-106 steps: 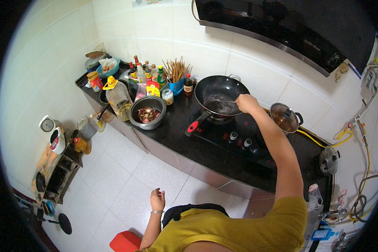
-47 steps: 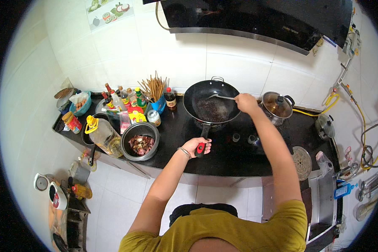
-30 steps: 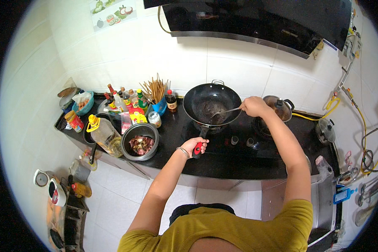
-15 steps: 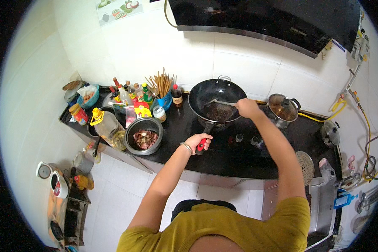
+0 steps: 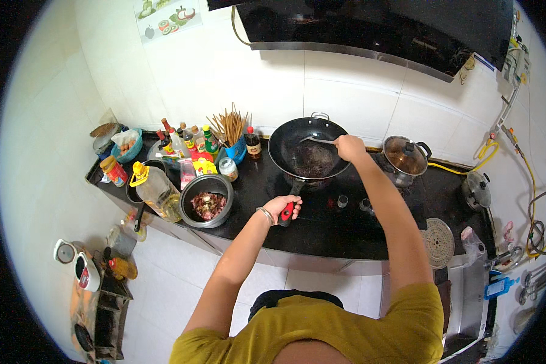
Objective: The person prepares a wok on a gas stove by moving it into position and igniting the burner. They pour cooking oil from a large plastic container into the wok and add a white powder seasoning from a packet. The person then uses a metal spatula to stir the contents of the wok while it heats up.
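Observation:
A black wok [image 5: 285, 136] sits on the stove, with dark bits spread over its bottom. My left hand [image 5: 283, 209] is wrapped round the wok's red and black handle [image 5: 296, 185]. Inside the wok's far right part, a spatula [image 5: 317, 141] slants toward the wall, and my right hand [image 5: 350, 148] grips it at the rim. Much of the spatula's handle is hidden in that hand. Left of the wok handle stands a grey pot [image 5: 190, 216] holding chopped reddish meat [image 5: 208, 206].
A large oil bottle [image 5: 159, 193], sauce bottles [image 5: 210, 141] and a blue holder of chopsticks [image 5: 238, 147] crowd the counter's left. Right of the wok stands a glass-lidded pot [image 5: 404, 159]; a perforated round plate [image 5: 437, 244] lies near the sink. A range hood [image 5: 370, 30] hangs above.
The spatula has shifted toward the wok's far side with my right hand. Dark bits that were heaped are now spread thinner. My left hand keeps its hold on the handle.

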Demonstrator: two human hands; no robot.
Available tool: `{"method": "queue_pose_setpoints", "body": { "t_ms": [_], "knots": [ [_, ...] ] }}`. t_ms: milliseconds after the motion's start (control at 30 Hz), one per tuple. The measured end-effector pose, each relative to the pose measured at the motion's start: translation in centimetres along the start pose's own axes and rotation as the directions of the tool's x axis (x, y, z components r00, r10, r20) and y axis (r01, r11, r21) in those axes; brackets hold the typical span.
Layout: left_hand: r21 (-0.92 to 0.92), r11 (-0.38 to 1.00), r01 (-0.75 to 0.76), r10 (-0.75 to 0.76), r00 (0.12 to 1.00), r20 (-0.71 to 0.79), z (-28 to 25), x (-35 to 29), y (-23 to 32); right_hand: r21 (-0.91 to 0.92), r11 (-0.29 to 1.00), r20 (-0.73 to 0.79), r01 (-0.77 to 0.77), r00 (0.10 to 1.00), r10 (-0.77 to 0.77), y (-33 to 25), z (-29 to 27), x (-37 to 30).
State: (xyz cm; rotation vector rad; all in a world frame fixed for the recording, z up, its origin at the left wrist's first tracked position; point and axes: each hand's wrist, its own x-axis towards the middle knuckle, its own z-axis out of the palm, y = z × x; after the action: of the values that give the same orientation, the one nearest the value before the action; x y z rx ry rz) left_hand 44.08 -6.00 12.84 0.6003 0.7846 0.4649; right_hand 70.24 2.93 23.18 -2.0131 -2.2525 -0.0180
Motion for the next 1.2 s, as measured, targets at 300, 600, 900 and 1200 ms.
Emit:
{"method": "queue_pose_setpoints", "body": {
  "t_ms": [300, 600, 900, 1200],
  "knots": [
    [-0.046, 0.996, 0.075, -0.071, 0.994, 0.087, -2.0, 1.4, 0.4, -0.123, 0.978, 0.158, 0.170, 0.976, -0.150, 1.3, -3.5, -4.6],
    [-0.059, 0.996, 0.060, -0.055, 0.995, 0.084, -1.1, 0.9, 0.4, 0.011, 0.992, -0.025, 0.123, 0.992, -0.123, 0.3, -1.8, -2.1],
    [0.029, 0.999, -0.019, 0.019, 1.000, 0.001, 0.1, 0.3, 0.2, -0.097, 0.950, 0.100, 0.297, 0.952, -0.288, 0.2, 0.5, -2.6],
    [0.076, 0.991, -0.114, 0.116, 0.993, -0.021, 0.2, 0.9, -1.3, -0.066, 0.967, -0.007, 0.245, 0.969, -0.246, 3.3, -4.6, -6.8]
  ]
}}
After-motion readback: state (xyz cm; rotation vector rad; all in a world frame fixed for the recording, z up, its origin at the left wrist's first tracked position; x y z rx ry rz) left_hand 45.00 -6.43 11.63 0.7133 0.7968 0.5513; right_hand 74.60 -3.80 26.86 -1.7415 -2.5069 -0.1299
